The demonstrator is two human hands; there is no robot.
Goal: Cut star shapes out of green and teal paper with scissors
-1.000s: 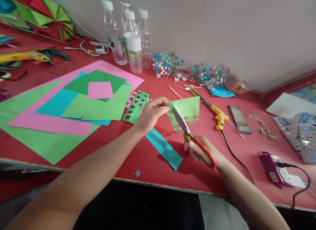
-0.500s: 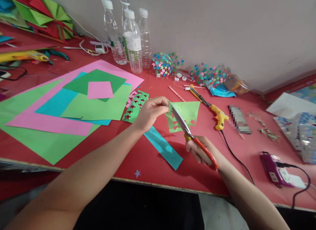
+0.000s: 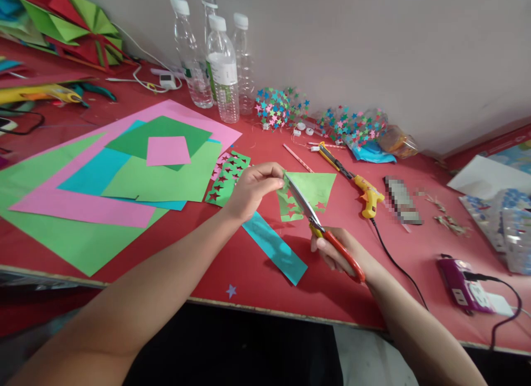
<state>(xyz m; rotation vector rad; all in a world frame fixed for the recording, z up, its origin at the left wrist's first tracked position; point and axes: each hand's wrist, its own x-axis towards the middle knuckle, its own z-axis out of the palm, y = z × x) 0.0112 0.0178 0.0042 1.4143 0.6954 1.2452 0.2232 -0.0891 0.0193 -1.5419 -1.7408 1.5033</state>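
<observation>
My left hand [image 3: 258, 188] pinches the upper left edge of a light green paper sheet [image 3: 312, 186] that has star-shaped holes cut along its lower part. The red-handled scissors [image 3: 301, 200] are gripped in my right hand [image 3: 338, 252], their blades pointing up and left. The blade tips meet the paper right beside my left fingertips. Under my left wrist lies a blue paper strip [image 3: 274, 249]. A green sheet full of star cutouts [image 3: 228, 178] is left of that hand. One small purple star [image 3: 231, 291] rests near the table's front edge.
Stacked coloured paper [image 3: 124, 209] covers the table's left side. Clear plastic bottles [image 3: 224, 76] stand by the wall, with star-covered balls [image 3: 276, 108] to their right. A yellow glue gun [image 3: 367, 197], a cutter knife [image 3: 329, 156] and a purple power adapter [image 3: 462, 283] lie to the right.
The green sheet and the scissors have shifted very slightly, with the scissors' handle a little further up and left. My left hand keeps its place.
</observation>
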